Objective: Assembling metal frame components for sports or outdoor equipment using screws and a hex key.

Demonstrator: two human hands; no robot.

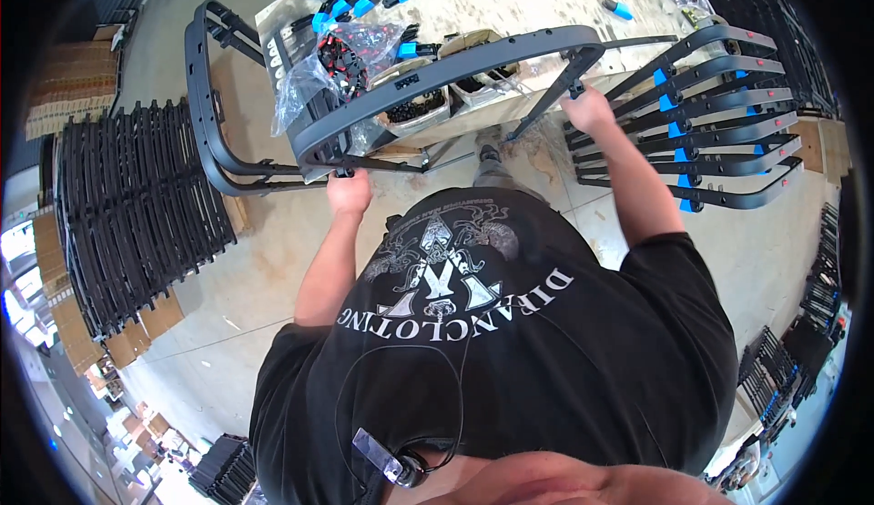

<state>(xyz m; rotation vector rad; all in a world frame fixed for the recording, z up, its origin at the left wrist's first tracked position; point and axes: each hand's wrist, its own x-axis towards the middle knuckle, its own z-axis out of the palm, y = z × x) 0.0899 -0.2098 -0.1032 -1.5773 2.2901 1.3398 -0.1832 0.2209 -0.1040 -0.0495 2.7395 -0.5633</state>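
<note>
A black curved frame (455, 66) with rounded corners is held up in front of me, over the near edge of the workbench (537, 0). My left hand (350, 192) is closed around a bar end under the frame's left corner. Farther right, my right hand (588, 110) grips the matching bar below its right corner. Behind the frame, partly hidden by it, are bins of small black parts (421, 110) and a clear plastic bag (339, 61) with red and black pieces inside. Several blue and black pieces (366, 3) lie loose on the bench.
Another black frame (202, 95) stands at the bench's left side. To the right, several similar frames (728, 136) are stacked with blue spacers between them. A large stack of black bars (141, 209) sits on cardboard at the left. One blue piece (619, 9) lies farther back.
</note>
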